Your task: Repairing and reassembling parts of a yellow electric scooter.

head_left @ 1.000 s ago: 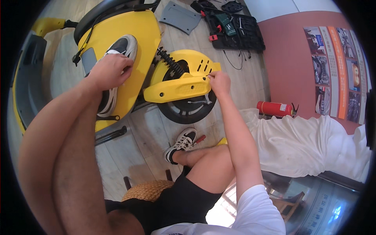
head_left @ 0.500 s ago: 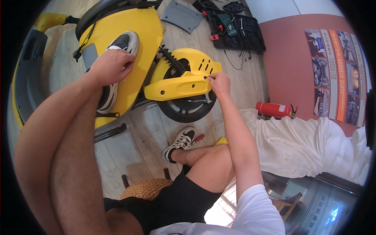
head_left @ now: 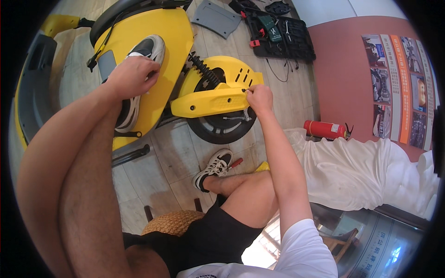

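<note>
A yellow scooter lies on its side, its deck (head_left: 171, 32) at upper left and rear fender (head_left: 206, 103) over a black wheel (head_left: 211, 133), beside a black coiled shock absorber (head_left: 202, 67). My left foot's shoe (head_left: 153, 46) rests on the deck. My left hand (head_left: 130, 75) lies over that shoe with curled fingers; what is inside them is hidden. My right hand (head_left: 259, 97) pinches a small dark piece (head_left: 245, 90) at the right end of the fender; I cannot make out what it is.
Grey panel (head_left: 213, 18) and open black tool case (head_left: 296, 41) at top. Red extinguisher (head_left: 322, 129) and white cloth (head_left: 347, 171) at right, red display board (head_left: 333, 74) behind. Red-handled tool (head_left: 236, 162) by my right shoe (head_left: 213, 169); woven stool (head_left: 171, 222) below.
My left hand and the shoe under it sit slightly higher in the picture than a second ago. My right hand stays at the fender's end with only slight finger movement.
</note>
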{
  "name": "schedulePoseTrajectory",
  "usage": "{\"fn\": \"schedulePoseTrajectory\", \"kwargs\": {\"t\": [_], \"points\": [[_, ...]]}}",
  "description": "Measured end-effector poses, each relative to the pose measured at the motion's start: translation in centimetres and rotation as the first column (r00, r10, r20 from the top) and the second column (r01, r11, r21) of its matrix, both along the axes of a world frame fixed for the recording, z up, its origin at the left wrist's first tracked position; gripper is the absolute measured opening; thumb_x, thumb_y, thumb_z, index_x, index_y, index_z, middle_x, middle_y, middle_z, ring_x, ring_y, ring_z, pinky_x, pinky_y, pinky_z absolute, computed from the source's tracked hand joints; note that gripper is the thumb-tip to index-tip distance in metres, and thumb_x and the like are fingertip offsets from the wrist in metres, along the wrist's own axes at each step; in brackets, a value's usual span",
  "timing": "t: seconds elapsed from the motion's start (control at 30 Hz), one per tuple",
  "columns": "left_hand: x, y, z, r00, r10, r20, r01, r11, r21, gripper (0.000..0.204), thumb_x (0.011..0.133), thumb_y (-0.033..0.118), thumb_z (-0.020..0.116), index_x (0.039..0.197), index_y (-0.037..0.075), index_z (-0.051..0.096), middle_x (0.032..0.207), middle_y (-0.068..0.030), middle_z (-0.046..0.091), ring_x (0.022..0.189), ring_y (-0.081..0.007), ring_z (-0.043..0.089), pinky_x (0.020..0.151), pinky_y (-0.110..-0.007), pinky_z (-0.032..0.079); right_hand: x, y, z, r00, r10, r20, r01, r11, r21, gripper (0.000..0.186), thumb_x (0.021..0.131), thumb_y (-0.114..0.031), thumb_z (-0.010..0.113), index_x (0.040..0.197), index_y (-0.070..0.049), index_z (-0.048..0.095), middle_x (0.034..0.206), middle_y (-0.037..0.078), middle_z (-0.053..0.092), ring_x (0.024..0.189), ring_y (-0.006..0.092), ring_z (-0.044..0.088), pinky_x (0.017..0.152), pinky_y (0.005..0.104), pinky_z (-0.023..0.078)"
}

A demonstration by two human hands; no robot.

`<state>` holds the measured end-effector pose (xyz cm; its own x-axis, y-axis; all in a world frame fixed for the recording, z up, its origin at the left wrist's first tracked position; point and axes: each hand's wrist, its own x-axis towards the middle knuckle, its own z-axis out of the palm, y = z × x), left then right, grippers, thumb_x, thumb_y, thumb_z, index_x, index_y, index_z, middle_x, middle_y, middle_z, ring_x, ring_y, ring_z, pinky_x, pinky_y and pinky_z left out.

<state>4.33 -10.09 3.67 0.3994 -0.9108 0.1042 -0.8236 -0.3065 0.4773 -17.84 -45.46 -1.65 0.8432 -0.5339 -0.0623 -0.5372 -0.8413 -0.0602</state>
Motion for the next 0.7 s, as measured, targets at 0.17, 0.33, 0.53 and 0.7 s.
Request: {"fn": "schedulePoseTrajectory", "kwargs": {"t": [0.17,0.33,0.53,0.7], "points": [[-0.1,-0.2,0.1,1.000,0.000,-0.003,0.000,1.000,0.008,0.014,0.083,0.015,0.059,0.081,0.002,0.065,0.080,-0.0171,0.066,0.081,-0.0362,0.065,0.073,-0.045,0.052,-0.4,-0.6,-0.1,0.998,0.060,0.008,-0.060,0.998,-0.009,0.017,0.076,-0.020,0.069,0.086,-0.010,0.078,0.083,0.016,0.071,0.079,0.0343,0.069,0.074,0.0438,0.055],[-0.2,-0.2,0.0,1.000,0.019,0.018,-0.019,1.000,0.023,0.015,0.083,0.015,0.059,0.081,0.002,0.064,0.080,-0.0171,0.066,0.081,-0.0363,0.064,0.073,-0.045,0.051,-1.0,-1.0,-0.8,0.991,0.132,0.038,-0.133,0.991,0.012,0.016,0.078,-0.018,0.069,0.088,-0.010,0.078,0.085,0.015,0.071,0.083,0.0340,0.068,0.075,0.0447,0.054],[-0.1,-0.3,0.1,1.000,-0.012,0.010,0.012,1.000,-0.001,0.012,0.082,0.012,0.061,0.082,0.000,0.063,0.079,-0.0187,0.064,0.079,-0.0385,0.063,0.071,-0.045,0.049,-1.0,-1.6,-1.2,0.980,0.186,0.065,-0.184,0.982,-0.044,0.014,0.078,-0.011,0.066,0.087,-0.009,0.077,0.087,0.015,0.070,0.087,0.0345,0.066,0.077,0.0457,0.053],[-0.1,-0.4,-0.1,1.000,-0.001,-0.014,0.001,1.000,-0.006,0.012,0.082,0.011,0.061,0.082,0.000,0.063,0.079,-0.0186,0.064,0.079,-0.0383,0.063,0.071,-0.045,0.049,-1.0,-1.9,-1.3,0.951,0.295,0.093,-0.291,0.955,-0.053,0.014,0.076,-0.009,0.065,0.085,-0.008,0.076,0.086,0.014,0.070,0.087,0.0334,0.066,0.078,0.0446,0.052]]}}
